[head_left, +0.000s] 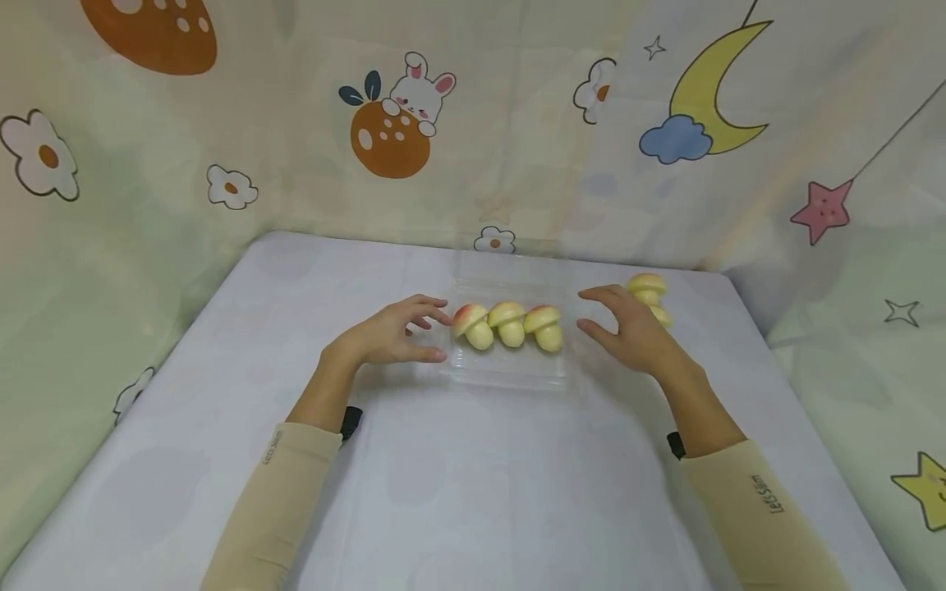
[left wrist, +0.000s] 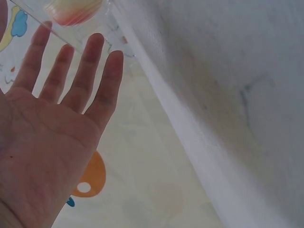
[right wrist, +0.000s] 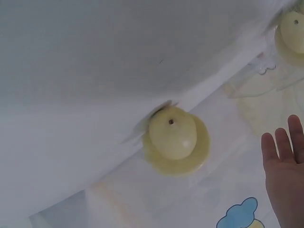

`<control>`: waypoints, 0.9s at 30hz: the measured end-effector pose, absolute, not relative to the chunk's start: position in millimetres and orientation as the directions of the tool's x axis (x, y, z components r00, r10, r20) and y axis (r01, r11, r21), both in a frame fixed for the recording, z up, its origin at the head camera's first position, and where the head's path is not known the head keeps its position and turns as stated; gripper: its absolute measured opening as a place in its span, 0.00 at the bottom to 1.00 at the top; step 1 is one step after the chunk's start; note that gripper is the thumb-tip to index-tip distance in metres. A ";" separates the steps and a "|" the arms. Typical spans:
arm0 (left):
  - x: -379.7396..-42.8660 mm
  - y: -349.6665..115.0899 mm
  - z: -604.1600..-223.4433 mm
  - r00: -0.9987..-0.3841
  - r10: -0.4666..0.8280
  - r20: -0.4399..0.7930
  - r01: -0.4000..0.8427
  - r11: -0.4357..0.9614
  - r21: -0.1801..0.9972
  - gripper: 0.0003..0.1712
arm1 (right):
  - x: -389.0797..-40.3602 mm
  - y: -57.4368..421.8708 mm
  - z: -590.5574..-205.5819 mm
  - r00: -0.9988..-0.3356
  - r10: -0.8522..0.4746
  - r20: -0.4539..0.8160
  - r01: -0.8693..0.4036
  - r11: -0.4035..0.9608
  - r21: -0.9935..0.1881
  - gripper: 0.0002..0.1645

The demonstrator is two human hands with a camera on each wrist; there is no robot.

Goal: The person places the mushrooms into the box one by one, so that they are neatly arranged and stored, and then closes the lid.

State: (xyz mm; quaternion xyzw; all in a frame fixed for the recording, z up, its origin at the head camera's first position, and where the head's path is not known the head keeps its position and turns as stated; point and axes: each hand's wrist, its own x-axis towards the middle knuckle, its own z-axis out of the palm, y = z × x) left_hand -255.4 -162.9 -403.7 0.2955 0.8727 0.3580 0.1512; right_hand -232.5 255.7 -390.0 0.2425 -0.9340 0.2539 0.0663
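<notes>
Mid-table (head_left: 458, 476): clear box (head_left: 510, 379) w/ 3 yellow mushrooms (head_left: 508, 322).
L hand (head_left: 395, 332) & R hand (head_left: 631, 332) relaxed, released, either side; R part-blocks 4th mushroom (head_left: 647, 285); the 3's stems point near-right, caps far-left, long axes slanted; printed cloth (head_left: 517, 123) beyond.
</notes>
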 end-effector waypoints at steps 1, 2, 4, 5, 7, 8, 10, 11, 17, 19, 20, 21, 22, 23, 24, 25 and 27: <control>-255.2 -164.3 -403.6 -0.781 0.623 -0.052 0.409 0.572 0.711 0.37 | -232.5 258.3 -388.4 -0.870 -0.423 0.255 -0.494 0.752 -0.437 0.27; -255.3 -165.8 -403.6 -0.782 0.622 -0.050 0.410 0.572 0.710 0.37 | -232.9 260.7 -387.1 -0.866 -0.425 0.262 -0.499 0.750 -0.433 0.27; -255.4 -168.0 -403.2 -0.787 0.615 -0.051 0.406 0.578 0.707 0.37 | -233.8 264.9 -384.3 -0.862 -0.426 0.275 -0.506 0.748 -0.428 0.27; -255.6 -169.1 -403.6 -0.790 0.611 -0.053 0.403 0.582 0.706 0.37 | -234.0 266.8 -383.0 -0.862 -0.424 0.277 -0.506 0.750 -0.427 0.27; -256.1 -170.6 -404.2 -0.793 0.606 -0.061 0.394 0.587 0.707 0.38 | -233.8 270.8 -380.8 -0.864 -0.419 0.279 -0.502 0.753 -0.424 0.27; -256.5 -170.8 -404.5 -0.793 0.605 -0.064 0.392 0.588 0.707 0.38 | -233.7 273.0 -380.2 -0.867 -0.413 0.278 -0.496 0.757 -0.425 0.27; -257.3 -170.5 -405.5 -0.793 0.606 -0.069 0.389 0.589 0.709 0.39 | -233.2 277.5 -379.7 -0.872 -0.403 0.277 -0.488 0.765 -0.420 0.27; -257.9 -169.9 -406.0 -0.792 0.607 -0.068 0.390 0.587 0.710 0.40 | -232.9 279.7 -379.7 -0.872 -0.403 0.280 -0.488 0.767 -0.416 0.27; -262.3 -163.0 -410.3 -0.785 0.617 -0.052 0.402 0.572 0.715 0.39 | -231.3 292.7 -382.7 -0.846 -0.394 0.359 -0.521 0.753 -0.402 0.26; -262.2 -162.4 -411.5 -0.786 0.615 -0.060 0.393 0.573 0.719 0.39 | -231.1 296.8 -385.2 -0.841 -0.386 0.380 -0.526 0.749 -0.402 0.26; -261.7 -162.6 -411.8 -0.789 0.612 -0.066 0.387 0.576 0.720 0.39 | -231.5 298.9 -386.6 -0.839 -0.383 0.385 -0.527 0.749 -0.403 0.26; -261.1 -162.9 -411.9 -0.792 0.607 -0.069 0.381 0.579 0.721 0.39 | -231.8 301.2 -388.2 -0.841 -0.377 0.388 -0.523 0.750 -0.405 0.27; -260.5 -163.5 -411.9 -0.795 0.603 -0.071 0.376 0.581 0.722 0.39 | -231.7 303.5 -389.5 -0.848 -0.366 0.384 -0.512 0.754 -0.411 0.27; -260.0 -164.1 -411.6 -0.797 0.600 -0.071 0.373 0.581 0.723 0.39 | -231.7 306.3 -391.2 -0.855 -0.354 0.379 -0.500 0.758 -0.419 0.28; -259.5 -164.7 -411.3 -0.797 0.600 -0.070 0.373 0.580 0.724 0.39 | -231.3 309.3 -392.6 -0.861 -0.342 0.376 -0.488 0.762 -0.425 0.28; -259.2 -165.1 -411.1 -0.796 0.601 -0.069 0.374 0.579 0.725 0.39 | -230.6 312.5 -393.9 -0.869 -0.329 0.369 -0.474 0.767 -0.432 0.29; -259.2 -165.4 -410.6 -0.793 0.605 -0.068 0.377 0.576 0.725 0.39 | -228.4 319.2 -396.6 -0.885 -0.302 0.355 -0.444 0.778 -0.445 0.31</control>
